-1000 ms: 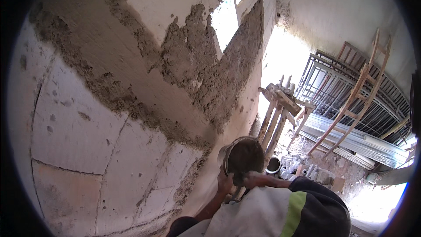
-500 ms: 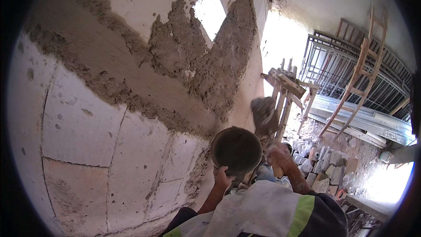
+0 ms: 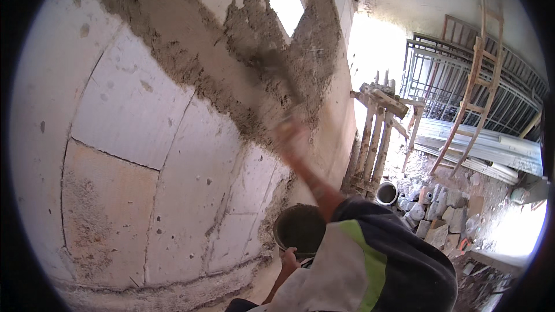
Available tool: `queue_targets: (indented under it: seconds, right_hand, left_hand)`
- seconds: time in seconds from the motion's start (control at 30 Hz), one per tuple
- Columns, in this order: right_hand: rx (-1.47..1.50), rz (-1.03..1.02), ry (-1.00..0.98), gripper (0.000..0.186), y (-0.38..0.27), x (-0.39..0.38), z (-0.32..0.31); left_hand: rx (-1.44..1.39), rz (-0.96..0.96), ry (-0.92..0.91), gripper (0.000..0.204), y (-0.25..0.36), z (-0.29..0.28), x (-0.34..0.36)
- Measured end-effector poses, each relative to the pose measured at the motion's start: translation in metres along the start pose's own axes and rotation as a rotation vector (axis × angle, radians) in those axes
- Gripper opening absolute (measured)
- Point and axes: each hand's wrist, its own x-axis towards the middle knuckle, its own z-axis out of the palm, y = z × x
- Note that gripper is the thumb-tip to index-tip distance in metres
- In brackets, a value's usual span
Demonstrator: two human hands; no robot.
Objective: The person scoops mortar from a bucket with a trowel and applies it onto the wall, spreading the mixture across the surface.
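Note:
My left hand (image 3: 289, 259) grips the near rim of a dark round bucket (image 3: 276, 232), which hangs low beside the wall. Reaching up and to the left, my right hand (image 3: 289, 137) is closed around the handle of a trowel (image 3: 272, 70). Hand and trowel are smeared by motion. The trowel blade is at the rough wet mortar (image 3: 251, 29) below the bright diamond-shaped opening; whether it touches the wall I cannot tell. A smoother band of mortar (image 3: 191, 34) slants across the pale block wall (image 3: 121, 110).
To the right stands a rough wooden trestle (image 3: 378, 130). A white bucket (image 3: 386, 193) sits on the floor near broken blocks and rubble (image 3: 442, 214). Farther right, a wooden ladder (image 3: 473, 92) leans before metal grilles (image 3: 439, 75) and long pale profiles (image 3: 485, 144).
My right hand has swung the trowel from beside the bucket up and left to the mortared wall. The bucket in my left hand sits lower in view, and the view has shifted.

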Motion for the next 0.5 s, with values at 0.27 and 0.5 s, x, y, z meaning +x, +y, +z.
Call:
queue_targets:
  seconds: [0.27,0.5]
  right_hand:
    - [0.001,0.004,-0.409,0.032,-0.078,-0.143,-0.059]
    - [-0.816,0.259,-0.946,0.033,0.044,-0.21,-0.211]
  left_hand:
    - [0.106,0.244,-0.225,0.031,0.008,-0.01,0.01]
    - [0.559,0.649,-0.214,0.049,0.027,0.082,-0.093]
